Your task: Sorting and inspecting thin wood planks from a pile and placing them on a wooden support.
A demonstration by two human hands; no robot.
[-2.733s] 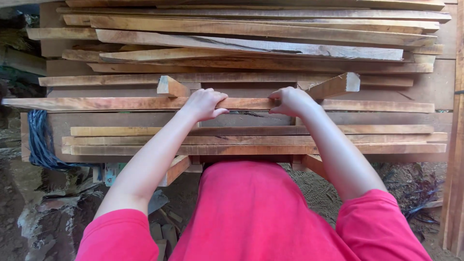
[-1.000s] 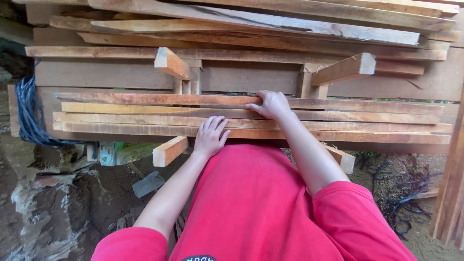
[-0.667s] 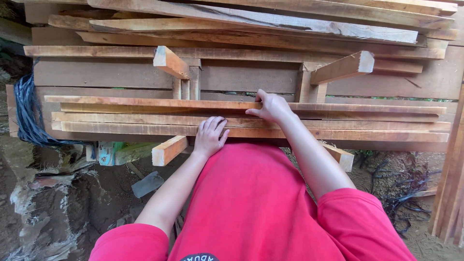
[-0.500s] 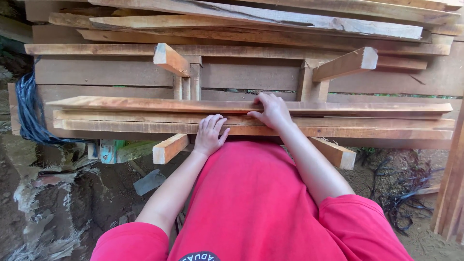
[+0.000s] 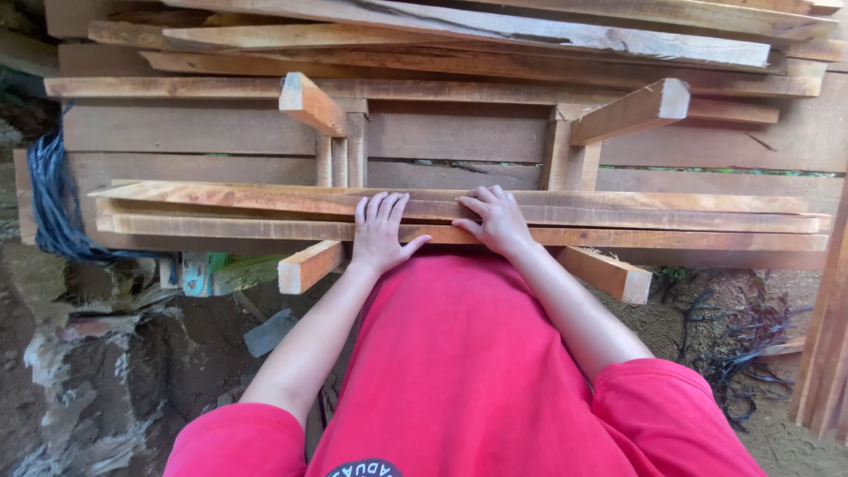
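Now pressing both palms flat, fingers spread: left hand (image 5: pixel 380 234) and right hand (image 5: pixel 495 221) side by side on the planks (image 5: pixel 671 221) lying across the rack arms (image 5: pixel 309 265); a moment ago sitting farther apart, planks slightly shifted.

You get soft, even daylight with no glare and no hard shadows. The planks (image 5: pixel 459 208) and your hands are sharp and evenly lit. It turns dim under the stack and at the left edge, where the ground (image 5: pixel 79 371) falls into shade. Straight boards bow slightly toward the frame's edges.
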